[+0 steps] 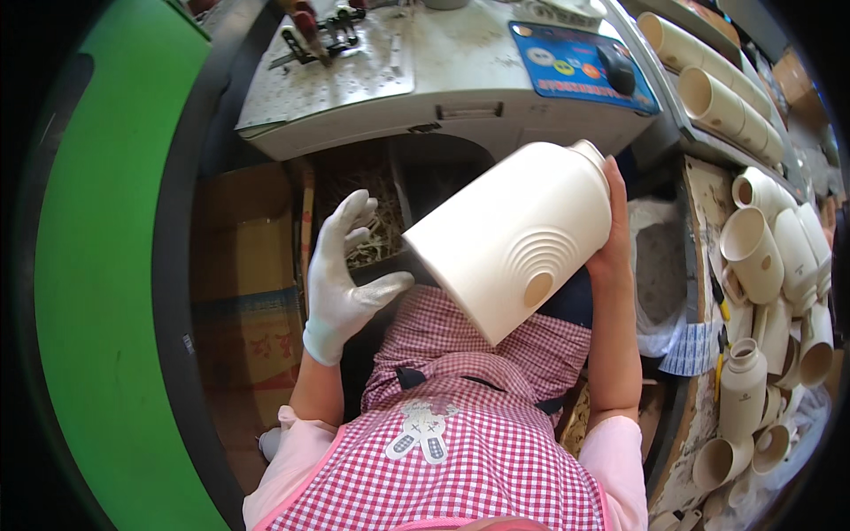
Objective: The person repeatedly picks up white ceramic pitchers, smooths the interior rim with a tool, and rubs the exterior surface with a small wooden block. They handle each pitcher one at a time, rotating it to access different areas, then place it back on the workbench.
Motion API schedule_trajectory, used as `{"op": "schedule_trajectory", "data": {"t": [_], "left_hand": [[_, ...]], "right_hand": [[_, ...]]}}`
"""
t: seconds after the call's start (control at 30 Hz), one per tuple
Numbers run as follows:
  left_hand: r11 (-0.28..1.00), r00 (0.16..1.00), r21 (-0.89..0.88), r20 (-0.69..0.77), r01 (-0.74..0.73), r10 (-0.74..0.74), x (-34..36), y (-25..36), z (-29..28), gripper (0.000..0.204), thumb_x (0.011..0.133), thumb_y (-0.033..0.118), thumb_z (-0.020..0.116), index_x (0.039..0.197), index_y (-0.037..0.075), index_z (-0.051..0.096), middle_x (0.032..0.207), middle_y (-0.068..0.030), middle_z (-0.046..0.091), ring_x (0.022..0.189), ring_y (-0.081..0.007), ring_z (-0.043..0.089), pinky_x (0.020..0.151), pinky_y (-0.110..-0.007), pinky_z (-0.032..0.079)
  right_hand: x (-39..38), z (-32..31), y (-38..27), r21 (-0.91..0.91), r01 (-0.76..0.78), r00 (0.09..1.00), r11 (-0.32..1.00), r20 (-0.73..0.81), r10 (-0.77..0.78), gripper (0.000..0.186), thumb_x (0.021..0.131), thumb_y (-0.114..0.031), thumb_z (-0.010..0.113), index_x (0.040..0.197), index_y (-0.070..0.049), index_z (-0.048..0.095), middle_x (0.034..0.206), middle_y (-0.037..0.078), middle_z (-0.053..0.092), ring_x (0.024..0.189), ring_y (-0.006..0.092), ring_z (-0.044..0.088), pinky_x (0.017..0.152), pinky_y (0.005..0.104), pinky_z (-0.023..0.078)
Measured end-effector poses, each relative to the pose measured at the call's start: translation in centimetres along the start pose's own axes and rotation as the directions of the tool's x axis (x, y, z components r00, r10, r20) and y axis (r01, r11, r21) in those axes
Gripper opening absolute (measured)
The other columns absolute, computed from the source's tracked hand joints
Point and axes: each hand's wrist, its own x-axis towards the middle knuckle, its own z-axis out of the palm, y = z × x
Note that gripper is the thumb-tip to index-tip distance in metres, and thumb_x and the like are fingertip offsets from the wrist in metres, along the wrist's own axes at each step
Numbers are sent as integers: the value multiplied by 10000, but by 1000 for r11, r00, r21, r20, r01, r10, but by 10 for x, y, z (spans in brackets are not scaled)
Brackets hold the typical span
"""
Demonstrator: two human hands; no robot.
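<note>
A large cream cylindrical bottle (496,230), with raised concentric arches and a tan oval on its side, is tilted in front of me, its neck toward the upper right. My right hand (609,221) is bare and closed on the bottle at its neck end, partly hidden behind it. My left hand (350,270), in a white glove, is open to the left of the bottle, fingers curved and apart, with nothing in it.
Ahead stands a white machine (460,62) with a metal jig (314,44), a blue mat (558,62) and a black mouse (615,71). Several cream cups and bottles (757,257) crowd the right. A cardboard box (239,239) sits below, beside a green panel (97,265).
</note>
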Motion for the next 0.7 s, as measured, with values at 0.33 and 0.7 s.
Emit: {"op": "schedule_trajectory", "data": {"t": [0.33,0.7], "left_hand": [[961,889,189,-377,-200,259,128,-24,-141,459,1057,242,593,1389,-74,598,1327,-176,679,1229,-252,636,1089,-399,479],[692,940,722,-244,12,239,480,-135,-225,497,947,377,660,1180,-57,724,1009,-155,765,857,-229,757,732,-357,596]], "right_hand": [[0,3,31,-716,291,936,635,76,-343,327,1090,-233,584,1312,-1,644,1151,91,733,1075,151,683,957,292,534],[-72,-107,103,-972,97,821,-212,199,-535,94,970,-48,662,1039,-13,715,936,137,716,846,320,677,744,383,536]]}}
